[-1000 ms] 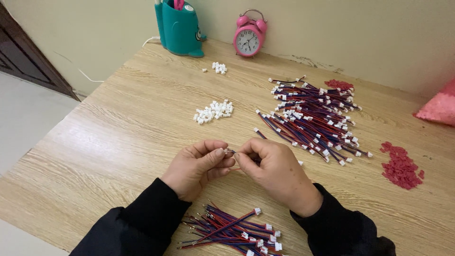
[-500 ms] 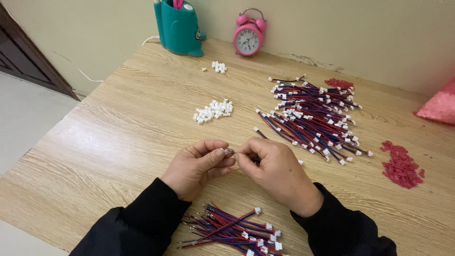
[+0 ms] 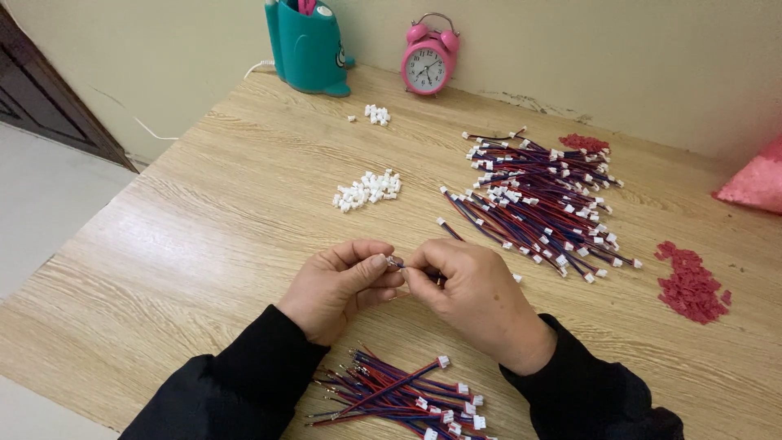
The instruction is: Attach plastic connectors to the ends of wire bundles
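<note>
A pale wood-grain surface [image 3: 204,228] filled most of the view, its far edge running along a cream wall. The biggest heap on it was a spread of red-and-blue wires with white plugs [image 3: 542,200], lying toward the far right part of the surface. A smaller bundle of the same wires [image 3: 403,395] lay at the near edge, between the two black sleeves. At the far edge stood a teal holder [image 3: 308,45] and, just to its right, a pink alarm clock [image 3: 429,65]. Near the right edge lay a patch of small red pieces [image 3: 691,283], with a lesser red patch [image 3: 584,143] at the far side of the big wire heap, and a pink cushion-like thing [image 3: 753,183] stuck in over the right edge. A pile of white connectors [image 3: 366,189] sat around the middle of the surface, and a few more white connectors [image 3: 375,114] lay nearer the far edge. The left hand [image 3: 342,285] and the right hand [image 3: 472,297] met above the near middle of the surface, fingertips touching. Each grip was pinched together on a small wire end [image 3: 395,262], held between the two hands just off the surface; the rest of that wire was hidden under the right hand.
</note>
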